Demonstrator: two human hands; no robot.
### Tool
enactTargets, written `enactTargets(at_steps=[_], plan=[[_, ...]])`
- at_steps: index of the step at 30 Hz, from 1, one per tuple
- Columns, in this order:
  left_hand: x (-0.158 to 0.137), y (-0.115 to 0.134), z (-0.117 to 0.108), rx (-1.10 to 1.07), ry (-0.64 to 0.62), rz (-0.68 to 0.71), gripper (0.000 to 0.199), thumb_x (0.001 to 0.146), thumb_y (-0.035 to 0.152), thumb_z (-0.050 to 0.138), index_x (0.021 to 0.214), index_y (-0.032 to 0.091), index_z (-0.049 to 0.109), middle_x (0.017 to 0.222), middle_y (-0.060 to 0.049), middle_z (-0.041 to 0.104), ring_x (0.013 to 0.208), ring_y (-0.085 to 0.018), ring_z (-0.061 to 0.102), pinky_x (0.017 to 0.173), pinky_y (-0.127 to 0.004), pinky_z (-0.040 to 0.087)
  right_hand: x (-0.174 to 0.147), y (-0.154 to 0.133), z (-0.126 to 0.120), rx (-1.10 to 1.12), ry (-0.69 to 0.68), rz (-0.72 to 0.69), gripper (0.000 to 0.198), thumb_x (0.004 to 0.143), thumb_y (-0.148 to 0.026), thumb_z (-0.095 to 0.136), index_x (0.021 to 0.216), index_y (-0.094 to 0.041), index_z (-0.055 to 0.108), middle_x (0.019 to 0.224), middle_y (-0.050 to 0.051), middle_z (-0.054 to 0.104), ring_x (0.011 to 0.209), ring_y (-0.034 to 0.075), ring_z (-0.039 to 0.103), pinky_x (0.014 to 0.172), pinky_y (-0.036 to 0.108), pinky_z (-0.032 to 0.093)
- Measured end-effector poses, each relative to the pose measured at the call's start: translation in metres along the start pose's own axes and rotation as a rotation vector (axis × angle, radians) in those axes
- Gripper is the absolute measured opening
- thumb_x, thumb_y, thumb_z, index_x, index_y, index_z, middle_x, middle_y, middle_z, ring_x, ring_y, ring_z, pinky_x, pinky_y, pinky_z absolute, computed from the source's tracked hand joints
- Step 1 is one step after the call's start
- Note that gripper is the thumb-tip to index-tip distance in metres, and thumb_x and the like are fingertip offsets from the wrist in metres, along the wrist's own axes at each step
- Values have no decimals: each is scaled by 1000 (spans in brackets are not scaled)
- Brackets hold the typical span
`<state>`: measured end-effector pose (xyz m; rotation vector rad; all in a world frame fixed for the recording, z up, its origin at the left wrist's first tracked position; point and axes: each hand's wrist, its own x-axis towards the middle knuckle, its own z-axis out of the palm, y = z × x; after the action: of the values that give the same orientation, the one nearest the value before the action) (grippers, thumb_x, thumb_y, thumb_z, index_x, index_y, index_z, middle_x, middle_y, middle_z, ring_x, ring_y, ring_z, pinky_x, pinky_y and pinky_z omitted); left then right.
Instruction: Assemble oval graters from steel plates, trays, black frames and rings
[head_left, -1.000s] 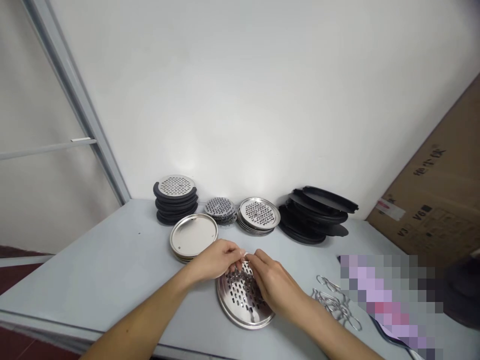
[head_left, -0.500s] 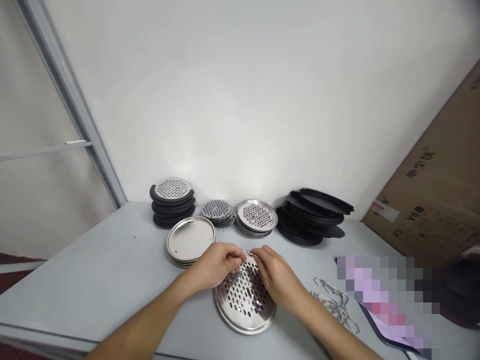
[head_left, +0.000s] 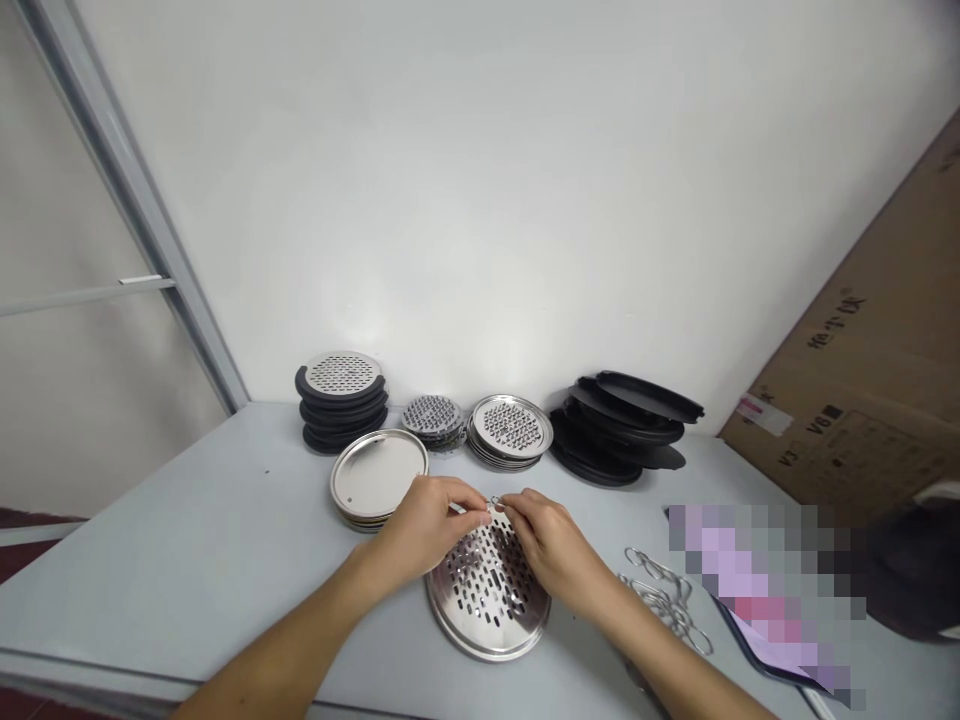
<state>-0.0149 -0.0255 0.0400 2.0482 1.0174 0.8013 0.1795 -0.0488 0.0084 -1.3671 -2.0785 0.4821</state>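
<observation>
A round, shiny metal plate (head_left: 495,625) with rows of slots lies on the table in front of me. Over its far edge, my left hand (head_left: 439,520) and my right hand (head_left: 551,540) almost meet, thumbs and fingers pinched. Between the fingertips shows a small bent wire loop (head_left: 495,501). Both hands grip it, one from each side; its lower part is hidden by my fingers, and I cannot tell whether it passes through the plate. To the right of my right forearm lies a pile of bent wire loops (head_left: 664,600).
Smooth metal lids (head_left: 379,475) are stacked left of the plate. Along the wall stand black-rimmed perforated discs (head_left: 343,400), small grater discs (head_left: 433,415), larger slotted plates (head_left: 512,428) and black trays (head_left: 622,430). At right are a phone (head_left: 780,660), partly pixelated, and a cardboard box (head_left: 847,370).
My left fingers have straightened and closed in toward the right hand at the wire loop. The plate stays in place; the whole view has shifted slightly.
</observation>
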Motion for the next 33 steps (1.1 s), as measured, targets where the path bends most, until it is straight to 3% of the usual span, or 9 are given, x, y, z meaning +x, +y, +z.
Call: enactTargets(at_steps=[4,9,13,19,23,29,33], plan=[[0,1,0,-13,-14,-98,13,83,29,63,84,21,73,84,0,74,79,-17,67,71,-25,49,-1,-1,-1,-25,-2,6,30,99,-20,35,94,-19,65,83,6,62,79,19,59,72,30,42],[-2,5,2,21,99,-47,8,85,27,60,85,20,64,80,1,71,77,-15,66,70,-24,48,-2,-2,-1,-27,1,5,30,98,-20,35,95,-18,65,85,6,63,81,19,59,73,29,42],[-1,3,2,86,24,-62,6,83,23,59,79,20,63,72,2,69,68,-14,64,63,-23,46,-2,-2,-1,-48,1,1,30,98,-20,35,96,-18,65,86,7,64,81,19,60,73,29,43],[5,-9,-2,205,112,-18,14,87,20,53,92,20,66,93,-3,71,86,-18,64,79,-28,48,3,6,-6,-85,34,88,31,97,-19,37,96,-15,68,92,10,68,88,20,62,79,29,43],[7,-18,8,317,44,53,24,91,22,50,108,20,66,112,-6,68,107,-22,58,96,-35,42,6,16,-9,-169,30,189,32,96,-19,37,95,-13,68,95,13,69,92,22,63,79,29,41],[17,-21,28,337,-92,118,27,94,29,46,106,20,69,107,-6,69,104,-22,58,95,-34,42,8,31,-7,-307,-58,279,27,90,-9,37,85,-11,64,89,16,70,83,23,63,68,28,35],[21,-22,33,350,-113,105,28,93,33,49,106,20,70,106,-7,68,105,-24,57,95,-35,42,9,32,-8,-287,-84,281,26,91,-14,39,80,-13,63,82,15,70,76,22,62,63,28,31]])
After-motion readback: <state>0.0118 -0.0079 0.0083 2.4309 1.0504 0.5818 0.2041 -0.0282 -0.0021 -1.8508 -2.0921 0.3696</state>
